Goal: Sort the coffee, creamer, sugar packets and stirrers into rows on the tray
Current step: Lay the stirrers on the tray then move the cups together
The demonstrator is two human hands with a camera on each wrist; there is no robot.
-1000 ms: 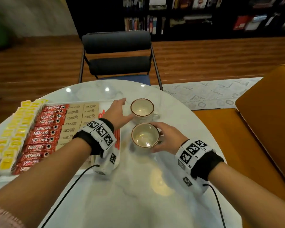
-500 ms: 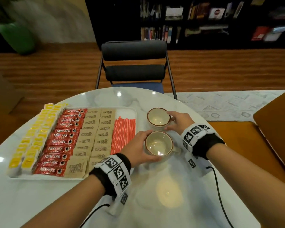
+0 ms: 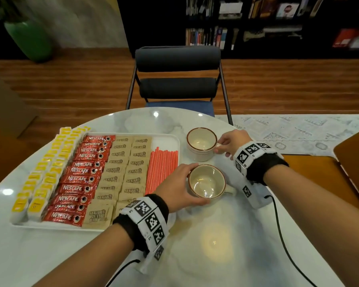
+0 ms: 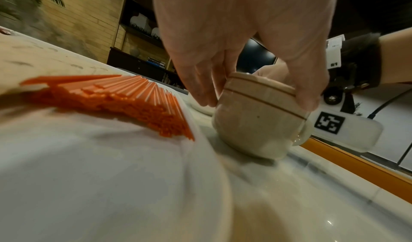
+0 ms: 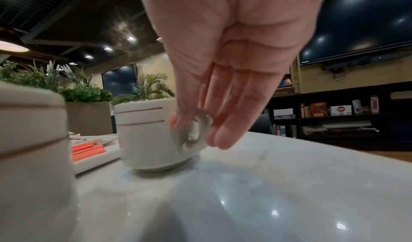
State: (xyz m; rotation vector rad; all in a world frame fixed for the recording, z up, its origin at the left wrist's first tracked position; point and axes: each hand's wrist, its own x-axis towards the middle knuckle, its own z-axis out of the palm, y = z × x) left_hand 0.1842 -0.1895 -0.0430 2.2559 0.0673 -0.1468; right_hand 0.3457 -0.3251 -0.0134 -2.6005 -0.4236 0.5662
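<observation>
Left hand [image 3: 177, 184] grips the near beige ceramic cup [image 3: 207, 181]; right hand [image 3: 231, 142] pinches the far beige cup's [image 3: 201, 143] handle on the white marble counter [image 3: 216, 245].

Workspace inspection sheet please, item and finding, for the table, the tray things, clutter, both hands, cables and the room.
Surface: white marble table, glossy, lamp glare near the middle.
Job's things: white tray holds rows, left to right: yellow creamer cups, red coffee sachets, brown sugar packets, orange stirrers.
Clutter: two empty cups beside the tray, near cup and far cup.
Grippers: left hand grips the near cup by its side; right hand pinches the far cup's handle.
Cables: black cable trails from each wrist across the table.
Surroundings: black chair, bookshelves, green planter, orange seat.
</observation>
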